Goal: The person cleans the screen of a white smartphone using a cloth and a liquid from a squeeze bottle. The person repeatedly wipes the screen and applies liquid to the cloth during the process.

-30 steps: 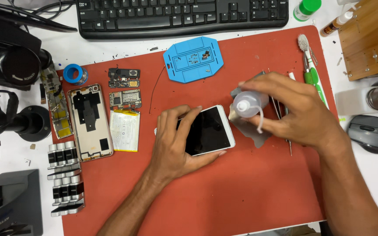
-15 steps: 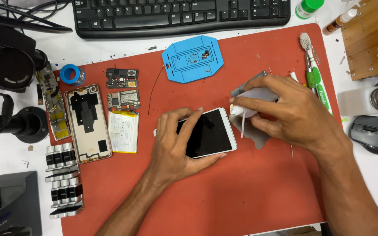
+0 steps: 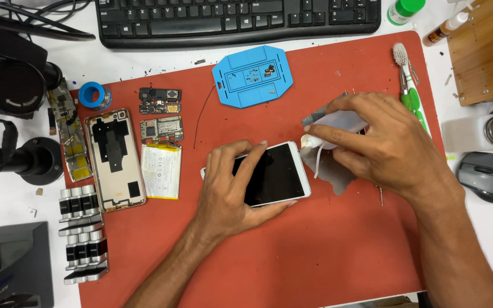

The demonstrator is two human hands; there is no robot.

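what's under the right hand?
Right hand covers a grey-white squeeze bottle, nozzle by the phone corner. A grey cloth lies beneath on the red mat. The bottle's rear is hidden.

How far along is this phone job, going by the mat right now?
Done: back shell, battery and boards lie removed. In hand: left hand steadies the white phone; right hand tips a small bottle at its corner. Left: reassembly.

white phone [image 3: 272,174] face-up, pale squeeze bottle [image 3: 338,122] tilted
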